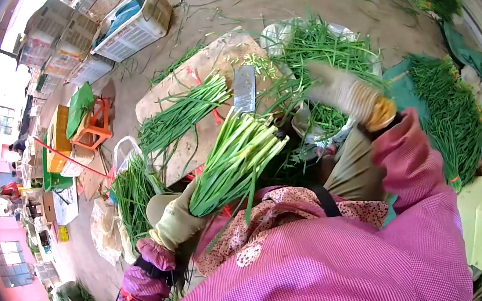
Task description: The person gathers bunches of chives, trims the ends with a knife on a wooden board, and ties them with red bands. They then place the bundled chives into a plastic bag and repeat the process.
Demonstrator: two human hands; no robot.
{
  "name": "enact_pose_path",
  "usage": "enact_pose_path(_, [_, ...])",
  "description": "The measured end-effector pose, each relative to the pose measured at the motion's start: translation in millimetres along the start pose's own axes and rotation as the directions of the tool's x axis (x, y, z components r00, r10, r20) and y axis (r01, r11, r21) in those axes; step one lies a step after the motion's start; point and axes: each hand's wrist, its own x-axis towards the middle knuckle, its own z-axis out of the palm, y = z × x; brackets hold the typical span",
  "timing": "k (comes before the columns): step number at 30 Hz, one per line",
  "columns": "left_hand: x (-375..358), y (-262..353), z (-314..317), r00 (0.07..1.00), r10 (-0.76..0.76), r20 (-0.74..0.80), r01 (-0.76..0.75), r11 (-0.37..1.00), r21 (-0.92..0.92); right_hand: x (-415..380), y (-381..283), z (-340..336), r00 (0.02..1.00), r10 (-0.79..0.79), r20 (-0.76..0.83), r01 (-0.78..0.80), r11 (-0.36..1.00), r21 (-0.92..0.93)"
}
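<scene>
Green and pale at the stalk ends, the bunch is in the gloved left hand, whose fingers are closed round its leafy end. Its stalk ends point away from the wearer, towards the cleaver, which lies flat on the counter just beyond them. Well apart from the bunch, over on the other side, the right hand is a blur in a striped glove, above the loose greens; I can't tell how far open it is or whether it has hold of anything. A second bunch lies on the counter to the left of the cleaver, with red ties beside it. Small cut bits are scattered past the blade.
</scene>
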Motion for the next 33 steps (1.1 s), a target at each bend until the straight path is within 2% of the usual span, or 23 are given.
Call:
enact_pose_path(1, [1,4,0,0.99,-0.117,0.082,0.13,0.976,-0.178,0,-12,17,0.971,-0.081,0.225,0.036,0.98,0.198])
enact_pose_path(2, [3,11,1,0.99,-0.118,0.082,0.131,0.976,-0.177,-9,-21,40,0.974,-0.132,0.187,0.054,0.926,0.373])
enact_pose_path(4, [5,24,1,0.97,-0.114,0.217,0.185,0.92,-0.344,-3,-20,70,0.959,-0.146,0.241,0.074,0.956,0.285])
enact_pose_path(6, [3,20,-1,0.966,-0.117,0.229,0.191,0.922,-0.336,0,-12,69,0.947,-0.3,0.112,0.28,0.945,0.166])
enact_pose_path(7, [2,14,-2,0.936,-0.148,0.319,0.264,0.895,-0.36,0,-22,55,0.992,-0.118,0.053,0.119,0.993,-0.016])
enact_pose_path(8, [2,9,-2,0.897,-0.172,0.406,0.337,0.862,-0.379,2,-31,38,0.998,0.054,-0.037,-0.06,0.981,-0.186])
enact_pose_path(9, [0,13,-4,0.886,-0.182,0.427,0.365,0.842,-0.397,13,3,35,0.947,-0.245,-0.207,0.041,0.732,-0.68])
enact_pose_path(10, [-1,11,-2,0.888,-0.185,0.421,0.365,0.84,-0.401,8,-1,24,0.894,-0.12,-0.432,0.029,0.977,-0.211])
enact_pose_path(12, [-3,6,8,0.915,-0.144,0.378,0.315,0.841,-0.44,-1,-26,17,0.939,0.017,-0.344,-0.038,0.998,-0.054])
enact_pose_path(14, [-1,13,15,0.917,-0.181,0.356,0.315,0.876,-0.366,-17,-63,31,0.985,0.164,-0.057,-0.155,0.977,0.146])
enact_pose_path(15, [1,14,20,0.941,-0.152,0.304,0.275,0.866,-0.418,-20,-51,51,0.998,-0.017,-0.065,0.041,0.926,0.376])
enact_pose_path(16, [3,13,22,0.961,-0.126,0.245,0.231,0.852,-0.469,-21,-61,65,0.984,-0.088,-0.156,0.133,0.942,0.308])
enact_pose_path(17, [4,10,21,0.95,-0.125,0.285,0.254,0.841,-0.478,-26,-70,65,0.993,-0.07,-0.092,0.088,0.975,0.205])
enact_pose_path(19, [3,18,19,0.949,-0.158,0.274,0.27,0.855,-0.442,-29,-74,74,0.986,-0.164,0.016,0.164,0.98,-0.113])
enact_pose_path(20, [3,22,17,0.948,-0.178,0.265,0.277,0.873,-0.402,-25,-62,87,0.959,-0.27,0.081,0.282,0.905,-0.319])
enact_pose_path(21, [4,18,18,0.964,-0.127,0.232,0.208,0.906,-0.368,-28,-67,89,0.946,-0.244,0.215,0.311,0.872,-0.378])
enact_pose_path(24, [6,7,20,0.974,-0.097,0.206,0.155,0.945,-0.289,-29,-79,93,0.943,-0.179,0.282,0.327,0.671,-0.666])
enact_pose_path(25, [6,9,19,0.97,-0.095,0.224,0.158,0.946,-0.284,-28,-69,95,0.942,-0.178,0.286,0.328,0.671,-0.665])
enact_pose_path(26, [6,14,17,0.97,-0.097,0.224,0.16,0.945,-0.285,-26,-49,98,0.913,-0.348,0.212,0.407,0.751,-0.519])
enact_pose_path(28, [7,24,16,0.967,-0.087,0.24,0.158,0.943,-0.293,-24,-48,93,0.865,-0.492,0.102,0.493,0.791,-0.362])
enact_pose_path(30, [7,24,14,0.957,-0.089,0.277,0.178,0.933,-0.314,-23,-54,83,0.905,-0.383,0.184,0.387,0.564,-0.73])
enact_pose_path(31, [7,24,13,0.945,-0.094,0.313,0.202,0.92,-0.335,-21,-48,73,0.85,-0.523,0.071,0.379,0.511,-0.772])
enact_pose_path(33, [5,25,9,0.938,-0.128,0.322,0.249,0.896,-0.368,-10,-32,44,0.879,-0.463,-0.118,0.147,0.497,-0.855])
